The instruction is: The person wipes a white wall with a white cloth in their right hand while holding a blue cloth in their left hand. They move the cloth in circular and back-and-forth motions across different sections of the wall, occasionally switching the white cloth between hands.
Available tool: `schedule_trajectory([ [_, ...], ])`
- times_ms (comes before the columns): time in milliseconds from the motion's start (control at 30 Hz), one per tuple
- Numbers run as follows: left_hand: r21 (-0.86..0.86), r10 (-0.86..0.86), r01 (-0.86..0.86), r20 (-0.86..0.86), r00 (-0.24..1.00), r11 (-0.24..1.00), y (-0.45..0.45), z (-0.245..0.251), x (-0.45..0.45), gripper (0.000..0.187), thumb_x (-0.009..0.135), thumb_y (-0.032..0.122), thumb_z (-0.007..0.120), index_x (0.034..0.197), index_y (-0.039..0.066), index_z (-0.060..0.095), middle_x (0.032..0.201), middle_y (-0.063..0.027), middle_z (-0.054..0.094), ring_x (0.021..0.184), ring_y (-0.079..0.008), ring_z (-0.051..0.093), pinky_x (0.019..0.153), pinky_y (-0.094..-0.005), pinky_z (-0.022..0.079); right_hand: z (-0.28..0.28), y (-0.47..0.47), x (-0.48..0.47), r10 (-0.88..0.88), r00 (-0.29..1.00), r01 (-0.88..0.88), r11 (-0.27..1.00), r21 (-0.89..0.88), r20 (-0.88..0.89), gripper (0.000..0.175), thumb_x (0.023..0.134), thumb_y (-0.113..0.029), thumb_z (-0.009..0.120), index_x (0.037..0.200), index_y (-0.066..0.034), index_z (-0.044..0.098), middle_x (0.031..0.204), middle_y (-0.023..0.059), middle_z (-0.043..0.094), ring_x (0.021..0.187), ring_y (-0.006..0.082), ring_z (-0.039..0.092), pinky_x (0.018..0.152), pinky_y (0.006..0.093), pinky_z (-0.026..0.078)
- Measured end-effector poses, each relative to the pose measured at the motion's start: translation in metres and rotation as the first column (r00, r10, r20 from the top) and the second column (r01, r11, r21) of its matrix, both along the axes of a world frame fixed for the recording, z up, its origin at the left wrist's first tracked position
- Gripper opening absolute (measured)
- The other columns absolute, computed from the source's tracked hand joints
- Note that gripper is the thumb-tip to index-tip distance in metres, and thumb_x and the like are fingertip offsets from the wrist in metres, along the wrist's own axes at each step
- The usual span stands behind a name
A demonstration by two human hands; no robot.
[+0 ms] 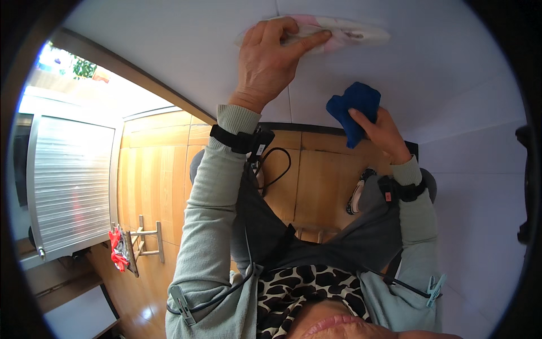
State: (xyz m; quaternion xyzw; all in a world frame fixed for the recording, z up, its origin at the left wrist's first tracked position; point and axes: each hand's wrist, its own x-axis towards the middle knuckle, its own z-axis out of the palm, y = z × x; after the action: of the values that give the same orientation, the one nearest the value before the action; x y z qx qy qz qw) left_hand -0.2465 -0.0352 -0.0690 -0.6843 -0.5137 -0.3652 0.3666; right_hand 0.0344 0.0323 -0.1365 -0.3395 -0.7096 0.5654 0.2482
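Note:
My left hand (271,59) is raised to a pale tiled wall (203,55), its fingers on a flat white and pink item (338,38), perhaps a plastic film or bag, that lies against the tiles. Whether the fingers grip it or only press on it, I cannot tell. Lower and to the right, my right hand (383,133) holds a bunched dark blue cloth (360,104) between thumb and fingers, in front of the wall's lower part. The cloth hangs down towards the floor and hides some of the fingers.
Below is a wood-patterned tile floor (317,182), with my feet near the wall's dark base strip. A black cable loops by my left wrist. At the left stand a small wooden stool (133,254) with red and grey cloth on it and a ribbed glass door (74,182) in a metal frame.

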Motion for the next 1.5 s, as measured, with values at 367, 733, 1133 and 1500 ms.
schedule_trajectory([
  [367, 0.351, 0.041, -0.321, 0.616, 0.787, 0.879, -0.030, 0.004, -0.086, 0.050, 0.095, 0.013, 0.069, 0.141, 0.001, 0.054, 0.119, -0.0129, 0.047, 0.089, -0.0203, 0.063, 0.075, -0.0290, 0.056, 0.010, -0.002, 0.008, 0.043, 0.997, -0.039, 0.997, -0.063, 0.066, 0.043, 0.098, -0.039, 0.071, 0.110, 0.0030, 0.070, 0.092, 0.0026, 0.069, 0.081, 0.0093, 0.061, 0.071, 0.0261, 0.051],
  [733, -0.219, -0.025, 0.031, 0.032, 0.999, 0.975, -0.013, -0.031, -0.002, 0.061, 0.071, -0.004, 0.074, 0.126, 0.022, 0.073, 0.109, -0.0104, 0.054, 0.096, -0.0270, 0.059, 0.081, -0.0340, 0.054, 0.006, 0.000, 0.005, 0.040, 0.998, -0.037, 0.997, -0.063, 0.055, 0.040, 0.099, -0.034, 0.071, 0.112, 0.0035, 0.069, 0.096, 0.0032, 0.070, 0.086, 0.0101, 0.062, 0.076, 0.0267, 0.052],
  [1133, 0.347, -0.055, -0.364, 0.785, 0.617, 0.864, -0.049, -0.002, -0.115, 0.053, 0.090, 0.003, 0.063, 0.142, 0.004, 0.052, 0.117, -0.0106, 0.057, 0.099, -0.0211, 0.057, 0.082, -0.0337, 0.052, 0.005, -0.001, 0.010, 0.034, 0.999, -0.032, 0.992, -0.120, 0.009, 0.039, 0.098, -0.034, 0.072, 0.112, 0.0029, 0.070, 0.096, 0.0040, 0.071, 0.083, 0.0104, 0.063, 0.074, 0.0270, 0.053],
  [1500, 0.291, -0.182, -0.246, 0.904, 0.386, 0.924, -0.039, -0.008, -0.089, 0.062, 0.094, 0.012, 0.067, 0.149, 0.006, 0.040, 0.120, -0.0098, 0.058, 0.086, -0.0177, 0.062, 0.071, -0.0302, 0.053, 0.009, -0.004, 0.006, 0.056, 0.998, -0.054, 0.993, -0.107, 0.016, 0.036, 0.100, -0.031, 0.070, 0.112, 0.0035, 0.069, 0.097, 0.0022, 0.070, 0.086, 0.0087, 0.061, 0.076, 0.0263, 0.052],
])
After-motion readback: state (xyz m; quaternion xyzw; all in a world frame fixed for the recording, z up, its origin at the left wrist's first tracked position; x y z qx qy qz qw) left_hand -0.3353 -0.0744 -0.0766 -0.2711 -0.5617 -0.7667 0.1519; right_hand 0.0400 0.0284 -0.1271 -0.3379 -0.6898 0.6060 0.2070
